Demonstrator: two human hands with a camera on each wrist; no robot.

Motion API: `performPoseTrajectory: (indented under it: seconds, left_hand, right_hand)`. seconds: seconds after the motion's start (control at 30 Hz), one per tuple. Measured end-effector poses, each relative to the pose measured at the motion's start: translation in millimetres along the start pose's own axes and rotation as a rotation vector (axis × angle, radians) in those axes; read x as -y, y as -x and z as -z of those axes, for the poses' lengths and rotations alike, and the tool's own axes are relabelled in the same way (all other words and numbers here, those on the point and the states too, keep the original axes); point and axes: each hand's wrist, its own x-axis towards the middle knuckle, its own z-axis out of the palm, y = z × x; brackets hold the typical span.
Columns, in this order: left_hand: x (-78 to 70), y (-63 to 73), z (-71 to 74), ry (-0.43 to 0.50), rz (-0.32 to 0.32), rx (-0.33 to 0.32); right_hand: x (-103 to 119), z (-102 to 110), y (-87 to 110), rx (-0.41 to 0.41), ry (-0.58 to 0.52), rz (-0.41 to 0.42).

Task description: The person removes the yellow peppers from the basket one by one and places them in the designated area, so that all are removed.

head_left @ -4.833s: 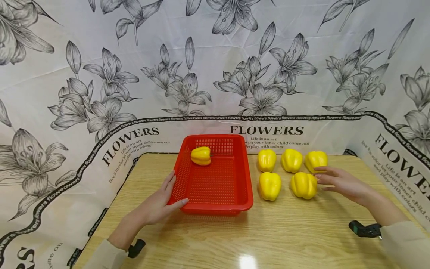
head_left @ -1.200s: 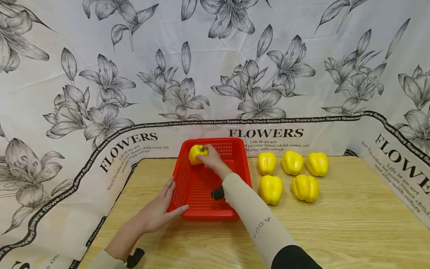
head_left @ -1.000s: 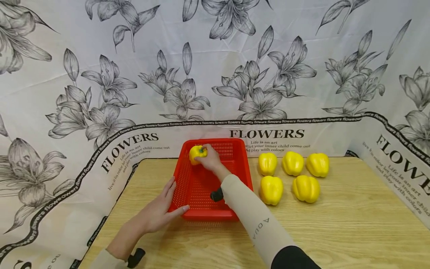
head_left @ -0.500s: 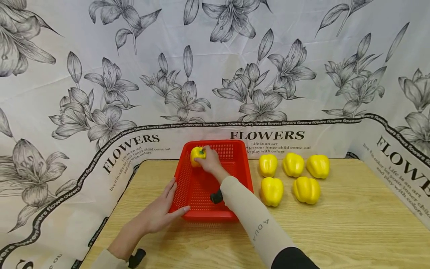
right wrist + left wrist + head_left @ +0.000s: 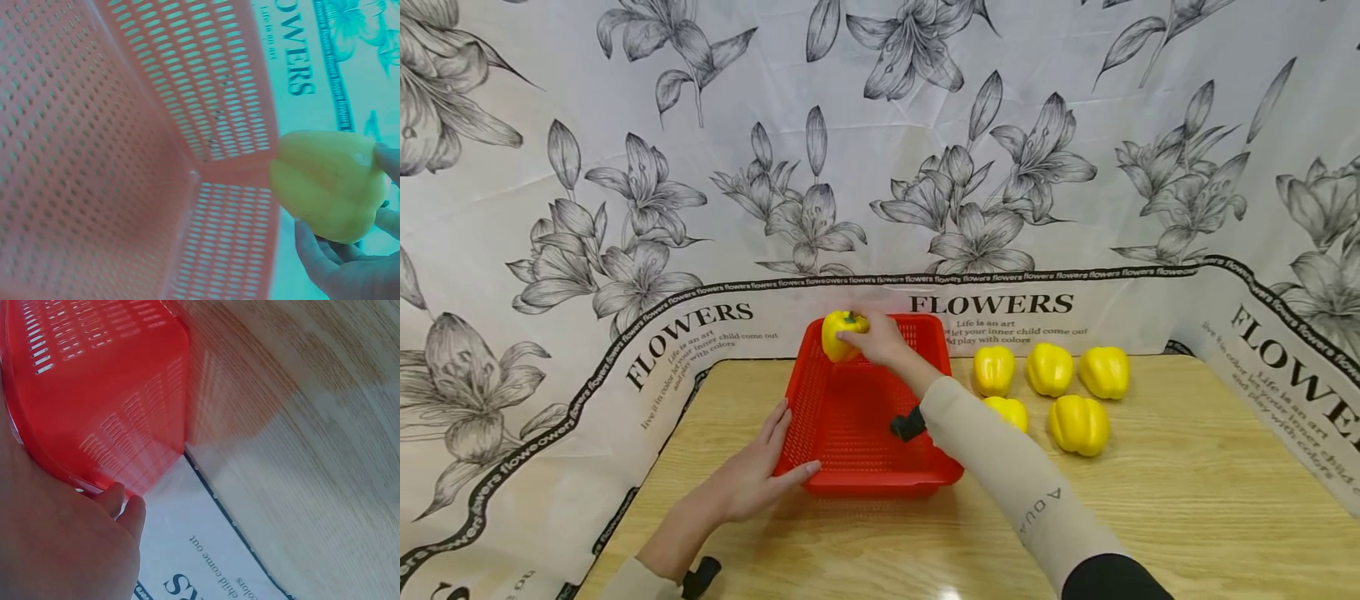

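Note:
In the head view my right hand (image 5: 880, 337) grips a yellow bell pepper (image 5: 841, 336) with a green stem, near the back left corner of the red perforated basket (image 5: 883, 482). The right wrist view shows that pepper (image 5: 331, 184) raised to the basket's rim level, fingers and thumb round it. My left hand (image 5: 752, 471) rests against the basket's front left corner, its fingers straight along the left side and its thumb on the front rim. From the left wrist, the left hand's fingertips touch the basket's outer wall (image 5: 119, 431) just under the rim.
Right of the basket, several more yellow peppers (image 5: 1078, 425) stand in two rows on the wooden table (image 5: 1195, 500). My right forearm partly covers the nearest one (image 5: 1009, 410). A flower-printed cloth (image 5: 1015, 208) hangs behind the table.
My right hand went from beside the peppers on the right to the one inside the basket, took hold of it and has lifted it. The left hand stays at the basket's corner.

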Motion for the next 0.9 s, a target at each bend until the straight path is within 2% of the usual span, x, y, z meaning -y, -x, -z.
performPoseTrajectory:
  seconds: [0.13, 0.37, 0.6, 0.9]
  left_hand:
    - [0.5, -0.3, 2.1, -0.01, -0.008, -0.012]
    - [-0.7, 0.0, 0.8, -0.01, -0.012, -0.004]
    - [-1.9, -0.1, 0.9, -0.009, -0.003, 0.003]
    - [-3.2, 1.4, 0.8, -0.013, -0.008, 0.003]
  right_hand:
    - [12, 24, 10.4, 0.053, -0.05, 0.021]
    - [10, 57, 31.5, 0.139, -0.133, 0.017]
    - [3, 86, 50.5, 0.167, -0.079, -0.011]
    - [-13, 121, 77.6, 0.166, -0.118, -0.055]
